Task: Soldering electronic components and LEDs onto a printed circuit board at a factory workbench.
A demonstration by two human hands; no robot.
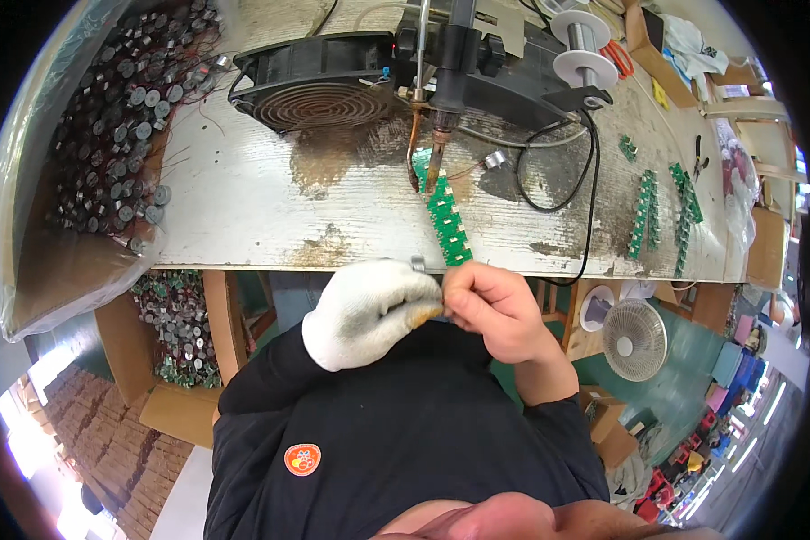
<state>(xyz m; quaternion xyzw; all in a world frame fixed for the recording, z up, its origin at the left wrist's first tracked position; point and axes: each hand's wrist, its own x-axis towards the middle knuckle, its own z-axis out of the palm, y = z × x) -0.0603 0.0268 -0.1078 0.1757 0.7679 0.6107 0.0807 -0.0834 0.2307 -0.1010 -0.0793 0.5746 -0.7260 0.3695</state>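
My left hand (366,310), in a white glove with stained fingertips, is closed at the table's front edge. A small round metal motor (418,263) pokes out above its fingers. Against it, my bare right hand (502,310) pinches thumb and finger together; what lies between them is too small to make out. Just beyond both hands lies a strip of green circuit boards (447,225). The tip of an upright soldering iron (436,148) stands over its far part, with a thin bent tube (414,148) beside it. Another wired motor (494,160) rests to the right of the strip.
A black fan (319,81) and a solder spool (581,67) stand at the back. Many wired motors fill a plastic-lined box (27,216) at left. More green board strips (643,214) lie right, near pliers (698,157). A black cable (594,198) hangs over the front edge.
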